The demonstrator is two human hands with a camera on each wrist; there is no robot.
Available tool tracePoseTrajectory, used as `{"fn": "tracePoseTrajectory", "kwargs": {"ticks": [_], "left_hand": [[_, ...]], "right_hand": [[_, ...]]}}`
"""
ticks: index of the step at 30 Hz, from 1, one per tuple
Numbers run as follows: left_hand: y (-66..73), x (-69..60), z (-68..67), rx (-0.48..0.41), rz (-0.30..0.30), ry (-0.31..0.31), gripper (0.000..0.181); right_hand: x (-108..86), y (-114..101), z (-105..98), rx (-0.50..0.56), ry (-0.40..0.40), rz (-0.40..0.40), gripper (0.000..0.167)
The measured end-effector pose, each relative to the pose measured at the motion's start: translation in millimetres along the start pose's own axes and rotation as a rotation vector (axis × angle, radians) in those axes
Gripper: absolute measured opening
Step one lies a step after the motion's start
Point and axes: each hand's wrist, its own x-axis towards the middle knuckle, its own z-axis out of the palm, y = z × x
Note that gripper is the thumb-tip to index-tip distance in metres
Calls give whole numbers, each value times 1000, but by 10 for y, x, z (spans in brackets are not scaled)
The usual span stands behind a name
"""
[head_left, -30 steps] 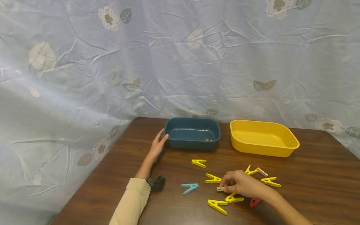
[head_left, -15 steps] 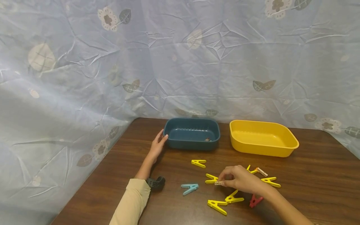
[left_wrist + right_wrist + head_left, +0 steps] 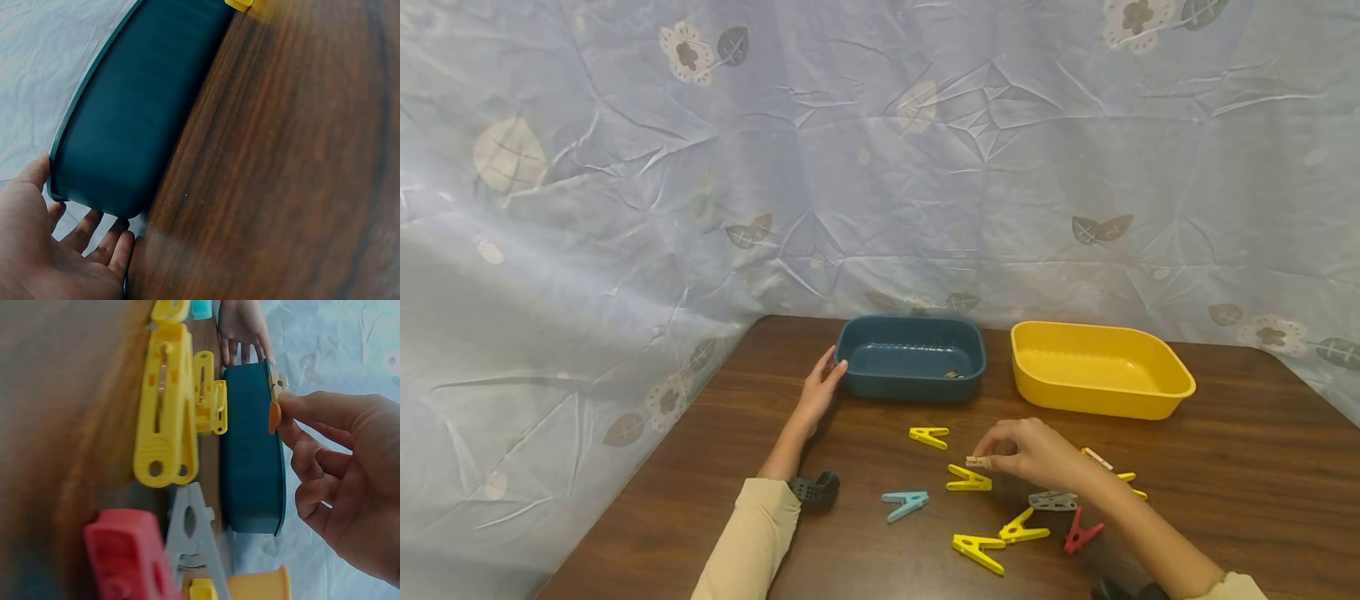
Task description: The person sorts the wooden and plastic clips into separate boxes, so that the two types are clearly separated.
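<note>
My right hand (image 3: 1037, 454) pinches a small wooden clip (image 3: 975, 462) between thumb and forefinger, above the table behind a yellow clothespin (image 3: 968, 479). In the right wrist view an orange piece (image 3: 274, 417) shows on the pinched clip (image 3: 278, 384). My left hand (image 3: 817, 393) rests with extended fingers against the left end of the dark blue basin (image 3: 910, 386); the left wrist view shows the thumb of this hand (image 3: 69, 250) at the rim and the fingers by the end wall. A small object (image 3: 953, 374) lies inside that basin.
A yellow basin (image 3: 1097, 401) stands right of the blue one. On the table lie several yellow clothespins (image 3: 979, 552), a light blue one (image 3: 906, 504), a grey one (image 3: 1052, 501), a red one (image 3: 1082, 532) and a whitish clip (image 3: 1097, 458). A patterned cloth (image 3: 880, 167) hangs behind.
My right hand has lifted the wooden clip and moved away from me and slightly left, uncovering the grey clothespin. My left hand has stayed at the blue basin.
</note>
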Motion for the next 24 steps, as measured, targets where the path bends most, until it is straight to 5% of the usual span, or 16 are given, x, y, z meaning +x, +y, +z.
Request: {"fn": "tracePoseTrajectory", "kwargs": {"ticks": [19,24], "left_hand": [[-6,10,3,-6,-3,-4,58],[97,-44,-17,-23,-5,-30,60]], "right_hand": [[252,38,-113,-32,2,35,6],[330,54,-149,-41,17,57,6]]}}
